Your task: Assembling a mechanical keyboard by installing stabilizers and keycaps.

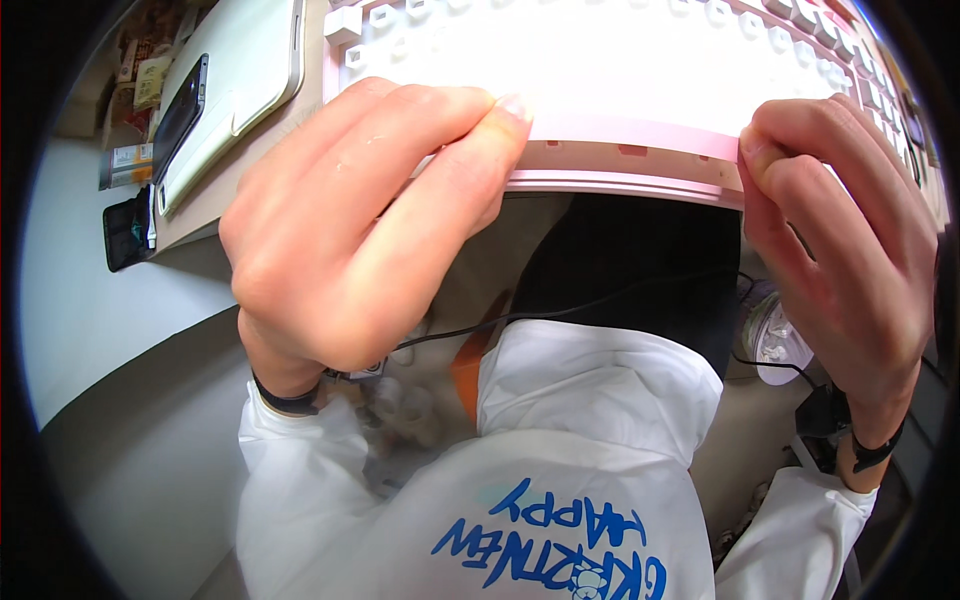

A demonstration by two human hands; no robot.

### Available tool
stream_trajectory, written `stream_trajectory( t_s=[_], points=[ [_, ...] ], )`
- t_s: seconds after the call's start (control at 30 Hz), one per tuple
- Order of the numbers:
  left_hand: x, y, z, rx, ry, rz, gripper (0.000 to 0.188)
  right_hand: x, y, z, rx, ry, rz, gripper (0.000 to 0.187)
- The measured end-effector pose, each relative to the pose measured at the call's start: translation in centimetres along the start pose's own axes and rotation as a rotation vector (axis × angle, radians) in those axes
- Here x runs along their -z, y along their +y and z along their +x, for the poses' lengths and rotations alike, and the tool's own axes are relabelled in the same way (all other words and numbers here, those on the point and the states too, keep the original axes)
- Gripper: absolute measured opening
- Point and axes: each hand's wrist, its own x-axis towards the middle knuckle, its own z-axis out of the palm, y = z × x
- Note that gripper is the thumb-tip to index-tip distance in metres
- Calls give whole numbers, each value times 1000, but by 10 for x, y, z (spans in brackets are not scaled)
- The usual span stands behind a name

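Observation:
A pale pinkish-white flat piece, perhaps a sheet or strip, stretches between my hands, its upper part washed out by glare. My left hand pinches its left end between thumb and forefinger. At the right end, my right hand pinches it with curled fingers. It lies over a pink keyboard with white keys. Below the piece's near edge, a pinkish surface with small darker slots shows inside the keyboard's front rim. Much of the keyboard's middle is lost in the brightness.
Left of the keyboard lies a pale closed laptop with a dark phone on it. Several packets and a black pouch sit beyond. A black cable crosses below the desk edge; a white round container stands low right.

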Motion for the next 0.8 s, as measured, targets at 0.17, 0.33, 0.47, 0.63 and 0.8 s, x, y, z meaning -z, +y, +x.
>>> stream_trajectory(
  t_s=[0.17, 0.33, 0.47, 0.63, 0.8],
  points=[
    [8, 5, 6, 35, -46, -42, 33, 4, 1, -4, 8, -9, -5, 25],
    [8, 11, 6, 78, -67, -75, 35, 2, 0, -7, -21, 54, 15, 24],
    [10, 8, 7, 63, -77, -83, 34, 7, 4, -9, -25, 41, 33, 24],
    [13, 7, 9, 84, -124, -87, 32, 4, 5, -8, -4, 67, -10, 24],
    [11, 2, 6, 109, -143, -108, 31, -7, 12, -8, 18, 112, 28, 25]
  ],
)
